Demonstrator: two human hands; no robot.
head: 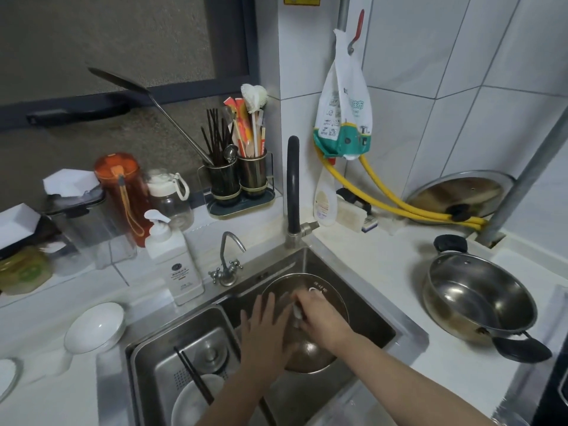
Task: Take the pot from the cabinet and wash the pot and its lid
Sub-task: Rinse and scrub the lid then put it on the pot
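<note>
Lower centre of the frame: both forearms reach up into the sink. The left hand lies spread, fingers splayed, flat against the near left wall of the pot, which sits tilted in the basin with its mouth toward the upper right. The right hand is curled around a pale scrubber inside the bowl; blur hides the exact grip. The right hand is nearer the unwashed far wall. Further off, right of frame, a second pan stands on the counter; beyond it a lid leans against the tiles.
</note>
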